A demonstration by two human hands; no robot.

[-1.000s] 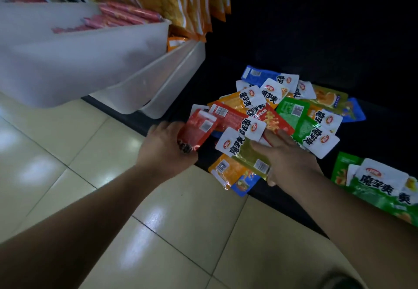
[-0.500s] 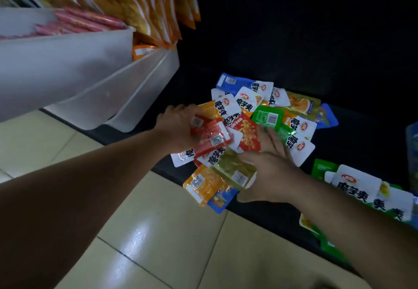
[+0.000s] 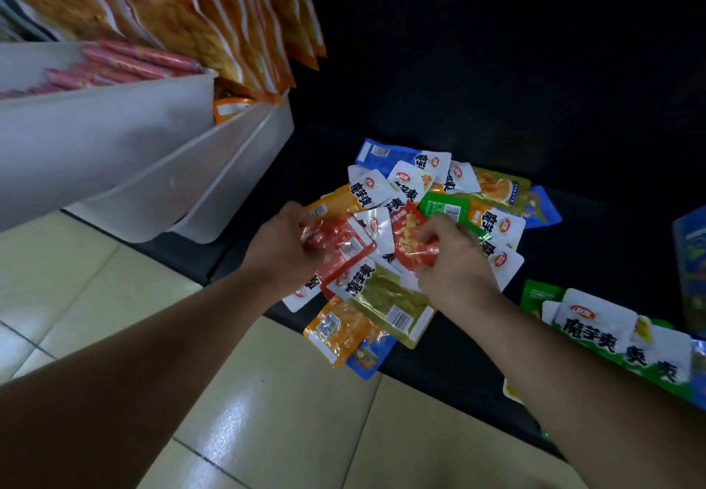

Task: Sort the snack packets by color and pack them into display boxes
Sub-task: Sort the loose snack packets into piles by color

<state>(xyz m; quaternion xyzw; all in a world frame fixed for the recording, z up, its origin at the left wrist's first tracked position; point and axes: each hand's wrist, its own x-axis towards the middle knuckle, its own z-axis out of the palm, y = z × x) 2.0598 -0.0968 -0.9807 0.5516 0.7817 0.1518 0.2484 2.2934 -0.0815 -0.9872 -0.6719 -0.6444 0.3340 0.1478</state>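
Head view: the nearest white display box (image 3: 95, 152) holds pinkish-red packets (image 3: 137, 62). The second box (image 3: 198, 186) behind it shows one orange packet (image 3: 229, 106), and the rest of its inside is hidden. The left hand (image 3: 284, 247) curls round a few red packets (image 3: 340, 247) above the mixed pile (image 3: 439, 182) on the black surface (image 3: 592, 251). The right hand (image 3: 454, 263) pinches another red packet (image 3: 410, 240) that lies on the pile. Green packets (image 3: 611, 339) at the right are cut off by the frame edge.
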